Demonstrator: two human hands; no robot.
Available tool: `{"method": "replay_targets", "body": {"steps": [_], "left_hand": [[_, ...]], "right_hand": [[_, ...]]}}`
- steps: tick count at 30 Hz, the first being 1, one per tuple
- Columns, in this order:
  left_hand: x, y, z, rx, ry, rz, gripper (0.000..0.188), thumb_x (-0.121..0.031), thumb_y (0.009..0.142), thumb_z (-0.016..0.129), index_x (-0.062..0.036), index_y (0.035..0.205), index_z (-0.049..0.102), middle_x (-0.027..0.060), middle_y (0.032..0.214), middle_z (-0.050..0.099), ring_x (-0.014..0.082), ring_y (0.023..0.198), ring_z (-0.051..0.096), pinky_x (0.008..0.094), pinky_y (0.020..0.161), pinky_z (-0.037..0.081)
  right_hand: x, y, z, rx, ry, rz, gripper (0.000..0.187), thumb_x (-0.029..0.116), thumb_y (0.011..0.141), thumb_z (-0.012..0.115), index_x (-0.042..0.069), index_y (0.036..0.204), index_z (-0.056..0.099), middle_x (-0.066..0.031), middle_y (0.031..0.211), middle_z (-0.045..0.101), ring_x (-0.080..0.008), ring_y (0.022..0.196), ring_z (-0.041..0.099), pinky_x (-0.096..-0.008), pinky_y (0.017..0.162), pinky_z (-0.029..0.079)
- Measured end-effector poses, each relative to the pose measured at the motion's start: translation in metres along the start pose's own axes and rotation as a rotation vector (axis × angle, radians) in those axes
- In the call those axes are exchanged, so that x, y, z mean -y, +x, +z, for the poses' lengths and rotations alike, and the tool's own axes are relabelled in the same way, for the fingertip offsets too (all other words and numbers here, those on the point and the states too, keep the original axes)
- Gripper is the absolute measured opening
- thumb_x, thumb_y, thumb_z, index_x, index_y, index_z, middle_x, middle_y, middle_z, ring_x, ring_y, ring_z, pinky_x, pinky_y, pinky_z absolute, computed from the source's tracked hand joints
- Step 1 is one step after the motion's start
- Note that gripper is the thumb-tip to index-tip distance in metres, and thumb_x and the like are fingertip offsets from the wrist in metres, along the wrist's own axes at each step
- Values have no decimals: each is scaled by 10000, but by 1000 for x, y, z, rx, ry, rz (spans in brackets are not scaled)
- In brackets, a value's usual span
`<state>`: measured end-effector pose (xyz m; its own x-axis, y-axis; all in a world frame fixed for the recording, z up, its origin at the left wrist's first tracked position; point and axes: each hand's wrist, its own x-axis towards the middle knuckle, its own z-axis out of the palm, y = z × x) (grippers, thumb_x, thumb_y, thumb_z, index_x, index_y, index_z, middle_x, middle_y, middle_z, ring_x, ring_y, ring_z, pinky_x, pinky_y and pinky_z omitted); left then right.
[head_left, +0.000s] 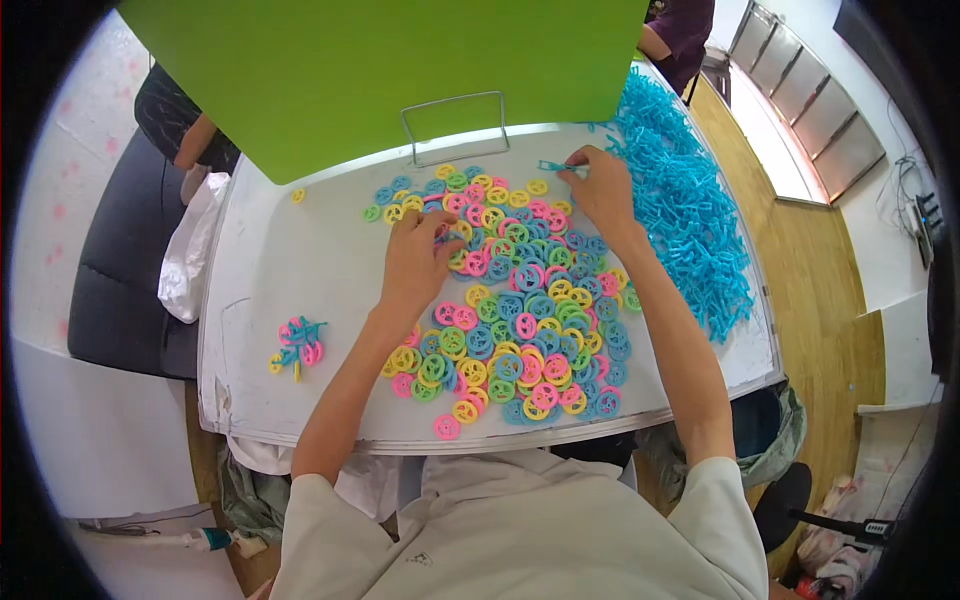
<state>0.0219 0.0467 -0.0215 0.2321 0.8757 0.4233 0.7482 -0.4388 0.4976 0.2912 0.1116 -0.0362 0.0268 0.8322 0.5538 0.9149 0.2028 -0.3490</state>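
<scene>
Left hand: the hand (415, 262) is over the upper left edge of the wheels, its thumb and fingers curled to a narrow gap; small wheels show at the fingertips, but whether it grips one I cannot tell.
Right hand: the hand (603, 190) is beyond the heap's upper right, thumb and forefinger closed in a pinch on a blue piece (550, 166) that points left.
Wheels: the heap (530, 330), in pink, yellow, green and blue, spreads over the table's middle, between the forearms and overlapping in layers.
Stray wheels: one yellow wheel (298, 196) is apart at the upper left; a pink wheel (446, 427) is near the front edge.
Cluster: pink and yellow wheels and blue pieces lie bunched (300, 342) at the left, well apart from the heap.
Blue pile: many slim blue pieces (690, 210) cover the table's right side.
Table: white top (320, 230), with rounded corners.
Far side: a green board (380, 70), with a wire frame (452, 99) at its lower edge.
Left side: a white bag (190, 250) beside a black bench (120, 270).
Others: a dark sleeve (175, 110) at upper left, a purple one (685, 30) at upper right.
</scene>
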Motion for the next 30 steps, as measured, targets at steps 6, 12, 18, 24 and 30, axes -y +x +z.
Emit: {"method": "replay_targets", "body": {"steps": [6,12,18,24,30], "left_hand": [[1,-2,-1,-32,-158,-103,189,-24,766,689,-33,946,631,104,858,597,241,749,583,343,675,479],[-2,-6,5,-37,-129,-51,203,-13,754,696,-30,945,629,113,896,617,216,718,621,304,656,493],[-23,-4,-12,56,-642,-320,197,-103,841,676,-24,1006,600,53,895,618,145,769,632,273,657,501],[-31,-12,-15,272,-967,-475,178,-149,934,582,-2,1029,549,49,889,609,134,791,638,262,689,532],[-37,-13,-15,277,-1145,-575,97,-67,939,531,-3,1001,493,102,897,605,172,800,649,301,732,583]], "right_hand": [[28,-11,-42,-78,471,273,248,184,796,725,11,962,666,-121,847,697,-200,781,676,-299,661,507],[51,-49,-45,285,1081,314,204,103,873,645,-34,1024,637,-89,868,688,-94,804,639,-235,673,507],[71,-66,-53,351,1076,302,170,30,871,632,-17,1031,601,-77,950,663,-120,869,647,-224,753,522],[81,-73,-51,383,906,153,159,10,818,668,-9,964,607,-62,914,659,-114,825,628,-257,738,499],[80,-75,-52,425,808,125,128,-31,815,630,-5,937,601,-56,872,662,-100,793,612,-244,689,481]]}}
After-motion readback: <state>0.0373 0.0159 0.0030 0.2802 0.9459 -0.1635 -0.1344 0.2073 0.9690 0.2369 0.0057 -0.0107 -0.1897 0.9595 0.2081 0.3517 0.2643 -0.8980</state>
